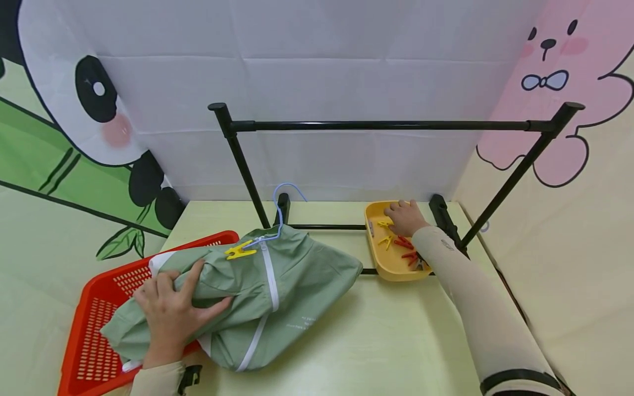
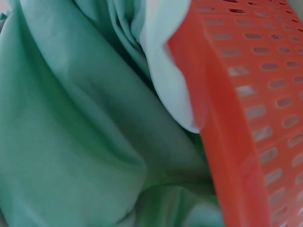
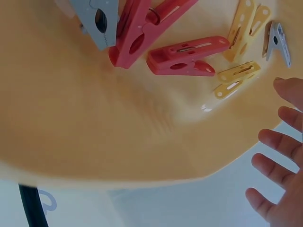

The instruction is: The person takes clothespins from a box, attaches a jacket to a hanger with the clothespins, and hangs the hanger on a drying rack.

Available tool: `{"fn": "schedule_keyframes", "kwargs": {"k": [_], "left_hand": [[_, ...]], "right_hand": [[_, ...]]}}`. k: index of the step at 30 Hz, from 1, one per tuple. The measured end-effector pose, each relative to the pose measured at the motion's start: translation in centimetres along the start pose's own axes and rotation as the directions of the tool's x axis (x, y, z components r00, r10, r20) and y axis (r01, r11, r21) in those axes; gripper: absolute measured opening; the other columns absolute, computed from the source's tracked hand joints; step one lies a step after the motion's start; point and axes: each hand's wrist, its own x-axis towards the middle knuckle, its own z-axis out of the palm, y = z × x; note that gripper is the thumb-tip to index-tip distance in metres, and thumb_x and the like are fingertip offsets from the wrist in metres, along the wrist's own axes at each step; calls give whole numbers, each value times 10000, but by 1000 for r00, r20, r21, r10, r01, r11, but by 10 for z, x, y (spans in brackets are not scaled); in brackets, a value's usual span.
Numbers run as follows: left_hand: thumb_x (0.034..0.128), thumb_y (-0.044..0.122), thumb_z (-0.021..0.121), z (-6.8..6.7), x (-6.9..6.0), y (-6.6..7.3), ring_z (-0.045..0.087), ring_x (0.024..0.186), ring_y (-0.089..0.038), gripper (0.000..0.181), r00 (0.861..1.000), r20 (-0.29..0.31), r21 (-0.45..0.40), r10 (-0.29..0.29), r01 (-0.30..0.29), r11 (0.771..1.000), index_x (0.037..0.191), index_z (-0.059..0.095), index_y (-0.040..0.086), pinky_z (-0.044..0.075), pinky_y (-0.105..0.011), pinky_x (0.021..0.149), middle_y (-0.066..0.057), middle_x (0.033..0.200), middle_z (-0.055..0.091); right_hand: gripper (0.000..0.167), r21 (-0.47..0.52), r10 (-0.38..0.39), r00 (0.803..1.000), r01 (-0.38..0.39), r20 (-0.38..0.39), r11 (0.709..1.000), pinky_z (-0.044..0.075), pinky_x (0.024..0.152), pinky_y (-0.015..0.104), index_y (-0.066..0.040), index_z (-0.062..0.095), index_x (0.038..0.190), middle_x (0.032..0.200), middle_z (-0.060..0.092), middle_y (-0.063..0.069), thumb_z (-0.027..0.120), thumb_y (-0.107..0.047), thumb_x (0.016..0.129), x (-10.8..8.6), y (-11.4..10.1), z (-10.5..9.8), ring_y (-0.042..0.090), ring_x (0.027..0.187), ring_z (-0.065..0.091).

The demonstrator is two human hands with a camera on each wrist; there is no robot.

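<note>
Head view: light-green fabric garment with white zip strips [image 1: 312, 275] lies across the red perforated plastic basket [image 1: 96, 324] and above the counter [image 1: 376, 335]. Thin blue hanger [image 1: 280, 212] rises at its collar; yellow plastic clip [image 1: 241, 251] sits on one hanger arm. My left grip [image 1: 170, 308] rests on the fabric, fingers spread. My right grip [image 1: 407, 219], fingers apart, pinching nothing, is at the yellow plastic tray [image 1: 391, 271]. Step in hand, by my judgement: clip selection. Next move calls for: pinch one red plastic clip [image 3: 184, 56] or similar; hold the garment steady.

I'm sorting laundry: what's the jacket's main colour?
The jacket is mainly pale green, clearest in the head view.
</note>
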Motion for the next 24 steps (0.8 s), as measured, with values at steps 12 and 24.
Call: {"fn": "schedule_keyframes", "kwargs": {"k": [12, 24], "left_hand": [[792, 831, 454, -1, -3, 0, 374, 765, -497, 862, 1000, 3, 12, -2, 2, 1000, 1205, 671, 106, 218, -607, 621, -282, 894, 447], [788, 824, 470, 0, -3, -2, 375, 752, -483, 856, 1000, 12, 4, -6, 6, 1000, 1212, 674, 109, 221, -606, 623, -281, 895, 448]], "right_hand": [[381, 21, 40, 999, -41, 35, 999, 337, 1021, 609, -89, 612, 1259, 1158, 601, 131, 702, -263, 932, 4, 1, 7, 357, 1102, 533], [391, 30, 79, 995, -81, 67, 996, 383, 941, 551, -86, 620, 1266, 1149, 600, 130, 702, -275, 934, 6, 2, 13, 330, 1024, 519]]}}
